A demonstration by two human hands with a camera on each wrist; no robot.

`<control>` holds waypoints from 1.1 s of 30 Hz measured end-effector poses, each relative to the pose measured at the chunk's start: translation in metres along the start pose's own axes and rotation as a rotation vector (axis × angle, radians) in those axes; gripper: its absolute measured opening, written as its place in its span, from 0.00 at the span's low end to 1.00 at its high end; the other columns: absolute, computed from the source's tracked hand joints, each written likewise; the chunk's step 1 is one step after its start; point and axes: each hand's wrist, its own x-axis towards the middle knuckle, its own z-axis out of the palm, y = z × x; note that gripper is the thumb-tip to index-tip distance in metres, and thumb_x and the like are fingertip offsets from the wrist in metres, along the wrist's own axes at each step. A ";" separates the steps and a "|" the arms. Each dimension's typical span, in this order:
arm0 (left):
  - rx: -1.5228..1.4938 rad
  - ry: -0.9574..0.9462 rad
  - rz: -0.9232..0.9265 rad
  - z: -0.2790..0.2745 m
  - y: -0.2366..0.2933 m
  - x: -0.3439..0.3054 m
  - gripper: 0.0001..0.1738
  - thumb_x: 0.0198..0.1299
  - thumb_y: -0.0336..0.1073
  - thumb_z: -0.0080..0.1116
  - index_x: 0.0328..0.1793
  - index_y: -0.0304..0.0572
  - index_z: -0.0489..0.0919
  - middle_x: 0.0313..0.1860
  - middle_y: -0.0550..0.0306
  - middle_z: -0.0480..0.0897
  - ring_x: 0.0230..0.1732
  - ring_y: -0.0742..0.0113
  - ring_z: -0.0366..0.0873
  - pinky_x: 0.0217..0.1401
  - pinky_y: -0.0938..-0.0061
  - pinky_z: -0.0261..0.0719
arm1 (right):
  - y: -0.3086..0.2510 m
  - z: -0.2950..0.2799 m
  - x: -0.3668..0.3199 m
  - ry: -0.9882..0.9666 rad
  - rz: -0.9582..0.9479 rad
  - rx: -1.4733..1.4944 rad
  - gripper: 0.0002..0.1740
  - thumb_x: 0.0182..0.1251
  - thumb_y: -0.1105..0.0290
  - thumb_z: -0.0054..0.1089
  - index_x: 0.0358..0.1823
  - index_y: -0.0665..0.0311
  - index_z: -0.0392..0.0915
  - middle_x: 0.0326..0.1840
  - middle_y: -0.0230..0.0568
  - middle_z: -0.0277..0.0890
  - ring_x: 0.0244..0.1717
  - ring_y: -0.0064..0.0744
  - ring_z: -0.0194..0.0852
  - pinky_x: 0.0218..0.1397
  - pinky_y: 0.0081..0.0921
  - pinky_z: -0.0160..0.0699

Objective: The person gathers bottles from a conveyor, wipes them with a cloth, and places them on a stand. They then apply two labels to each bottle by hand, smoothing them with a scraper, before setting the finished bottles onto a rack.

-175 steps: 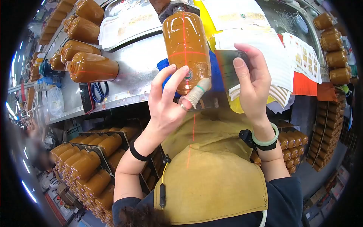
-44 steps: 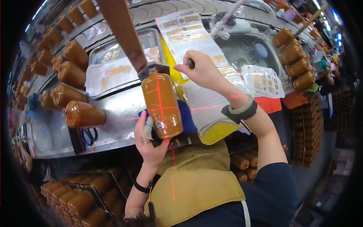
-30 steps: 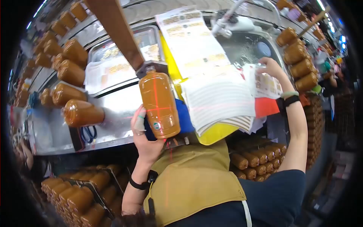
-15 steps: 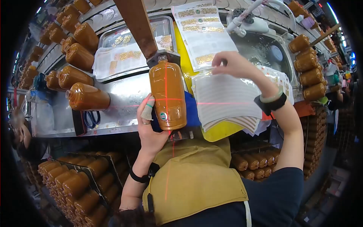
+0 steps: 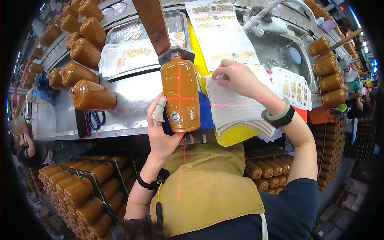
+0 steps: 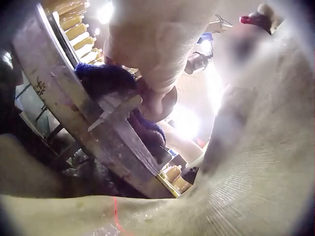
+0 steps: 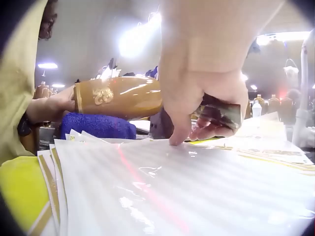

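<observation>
A glossy brown bottle [image 5: 181, 94] lies over a folded blue towel [image 7: 98, 127], its neck at a metal bracket [image 5: 187, 55]. My left hand [image 5: 162, 138] holds the bottle near its base, fingers along the left side and thumb by the bottom edge; one finger wears a pale cover. In the right wrist view a gold emblem shows on the bottle. My right hand [image 5: 242, 80] is over a stack of white glossy sheets [image 5: 236, 105], fingertips at its upper left corner. Its curled fingers keep a small dark flat piece [image 7: 222, 113] in the palm.
Brown bottles [image 5: 94, 95] stand at the left. A metal tray [image 5: 132, 34] with decal sheets is behind them. A sink [image 5: 280, 52] with a faucet lies at the back right, beside a printed sheet [image 5: 294, 89]. Racks of bottles [image 5: 76, 188] fill the space below the table.
My right hand, first beside the bottle with the dark piece, reached right to the printed sheet, then came back left to the white stack. My left hand shifted from the bottle's front to its left side.
</observation>
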 end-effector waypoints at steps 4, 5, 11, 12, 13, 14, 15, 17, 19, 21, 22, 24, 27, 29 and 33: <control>0.019 -0.005 0.022 -0.002 0.002 0.002 0.54 0.43 0.24 0.81 0.81 0.35 0.68 0.78 0.44 0.69 0.77 0.45 0.71 0.78 0.58 0.73 | -0.004 0.001 -0.001 0.109 -0.061 -0.028 0.06 0.60 0.76 0.69 0.39 0.59 0.85 0.43 0.41 0.79 0.47 0.47 0.81 0.50 0.41 0.80; 0.022 -0.006 0.025 -0.002 0.002 0.002 0.54 0.43 0.24 0.81 0.81 0.35 0.68 0.78 0.44 0.69 0.77 0.45 0.71 0.78 0.58 0.73 | -0.005 0.000 -0.003 0.108 -0.061 -0.028 0.06 0.60 0.76 0.69 0.39 0.59 0.85 0.43 0.41 0.79 0.47 0.47 0.81 0.50 0.41 0.80; 0.032 -0.011 0.030 -0.003 0.000 0.001 0.56 0.42 0.24 0.82 0.82 0.37 0.66 0.78 0.44 0.69 0.77 0.45 0.70 0.78 0.57 0.72 | -0.011 -0.054 -0.046 0.020 -0.095 0.069 0.07 0.56 0.81 0.68 0.35 0.62 0.82 0.41 0.42 0.78 0.47 0.47 0.80 0.51 0.39 0.79; 0.043 -0.014 0.029 -0.003 0.000 0.001 0.57 0.42 0.24 0.82 0.82 0.38 0.66 0.78 0.44 0.69 0.77 0.45 0.70 0.78 0.57 0.72 | -0.005 -0.073 -0.060 -0.041 -0.057 0.128 0.06 0.57 0.80 0.68 0.34 0.61 0.82 0.41 0.42 0.78 0.46 0.47 0.81 0.51 0.39 0.80; 0.038 -0.014 0.028 -0.002 -0.001 0.001 0.57 0.42 0.24 0.82 0.82 0.38 0.66 0.78 0.44 0.69 0.77 0.45 0.70 0.78 0.57 0.72 | -0.002 -0.093 -0.074 -0.059 0.133 0.039 0.07 0.57 0.80 0.67 0.35 0.61 0.85 0.41 0.42 0.79 0.48 0.46 0.82 0.52 0.38 0.81; 0.027 0.000 0.028 -0.001 -0.001 0.001 0.57 0.42 0.25 0.83 0.82 0.39 0.66 0.78 0.44 0.69 0.77 0.45 0.70 0.78 0.57 0.72 | 0.019 -0.107 -0.091 -0.015 0.249 -0.182 0.08 0.58 0.80 0.66 0.38 0.62 0.87 0.40 0.43 0.81 0.47 0.44 0.83 0.52 0.39 0.82; 0.014 0.011 0.030 0.001 0.000 0.001 0.57 0.42 0.25 0.83 0.82 0.40 0.67 0.77 0.44 0.69 0.77 0.45 0.70 0.78 0.58 0.72 | 0.045 -0.114 -0.110 0.027 0.361 -0.481 0.09 0.59 0.79 0.66 0.41 0.62 0.88 0.40 0.45 0.82 0.44 0.44 0.84 0.51 0.39 0.83; -0.005 0.014 0.034 0.002 -0.002 0.001 0.57 0.42 0.25 0.83 0.82 0.40 0.67 0.77 0.44 0.69 0.77 0.45 0.70 0.78 0.58 0.72 | 0.043 -0.118 -0.125 0.205 0.414 -0.697 0.09 0.64 0.74 0.67 0.45 0.60 0.89 0.41 0.47 0.83 0.43 0.46 0.85 0.49 0.40 0.83; -0.010 0.014 0.031 0.004 -0.003 -0.001 0.56 0.43 0.26 0.83 0.82 0.41 0.66 0.77 0.44 0.69 0.77 0.45 0.71 0.79 0.58 0.72 | 0.022 -0.096 -0.119 0.365 0.510 -0.277 0.10 0.70 0.65 0.67 0.48 0.59 0.89 0.42 0.47 0.84 0.45 0.47 0.86 0.50 0.41 0.82; -0.016 0.013 0.034 0.002 -0.004 -0.001 0.56 0.43 0.26 0.83 0.82 0.42 0.67 0.78 0.45 0.69 0.77 0.46 0.71 0.79 0.58 0.72 | -0.005 -0.063 -0.109 0.176 0.653 -0.243 0.26 0.69 0.52 0.71 0.55 0.66 0.83 0.43 0.56 0.82 0.49 0.56 0.83 0.55 0.47 0.80; -0.024 0.001 0.010 0.001 -0.003 -0.001 0.56 0.43 0.26 0.82 0.82 0.41 0.67 0.78 0.46 0.68 0.77 0.47 0.71 0.79 0.59 0.72 | -0.009 -0.045 -0.110 0.190 0.663 -0.252 0.25 0.69 0.54 0.71 0.56 0.67 0.82 0.44 0.58 0.82 0.50 0.58 0.83 0.55 0.48 0.80; -0.029 0.003 0.003 0.000 -0.003 -0.001 0.55 0.43 0.26 0.82 0.82 0.40 0.67 0.78 0.46 0.68 0.77 0.47 0.71 0.79 0.59 0.72 | -0.005 -0.014 -0.112 0.203 0.655 -0.257 0.24 0.69 0.57 0.71 0.57 0.68 0.81 0.44 0.60 0.82 0.52 0.60 0.82 0.56 0.49 0.79; -0.022 0.015 0.011 0.000 -0.001 -0.001 0.55 0.43 0.26 0.82 0.81 0.38 0.68 0.78 0.45 0.69 0.77 0.46 0.71 0.79 0.58 0.72 | 0.019 -0.005 -0.131 0.397 0.568 -0.195 0.22 0.67 0.71 0.66 0.62 0.68 0.80 0.47 0.61 0.83 0.50 0.62 0.82 0.56 0.47 0.80; -0.039 0.011 0.015 0.000 -0.002 -0.002 0.55 0.42 0.25 0.82 0.81 0.38 0.68 0.79 0.44 0.68 0.77 0.45 0.71 0.78 0.58 0.73 | -0.004 -0.041 -0.145 0.453 0.674 -0.178 0.21 0.68 0.75 0.62 0.62 0.70 0.79 0.51 0.62 0.84 0.54 0.64 0.82 0.57 0.47 0.80; -0.041 0.006 0.029 -0.002 -0.002 0.000 0.57 0.41 0.24 0.82 0.82 0.38 0.67 0.79 0.43 0.68 0.76 0.44 0.71 0.77 0.59 0.74 | -0.017 -0.102 -0.227 0.710 0.960 -0.237 0.24 0.77 0.71 0.49 0.72 0.65 0.72 0.59 0.63 0.83 0.60 0.59 0.85 0.61 0.44 0.79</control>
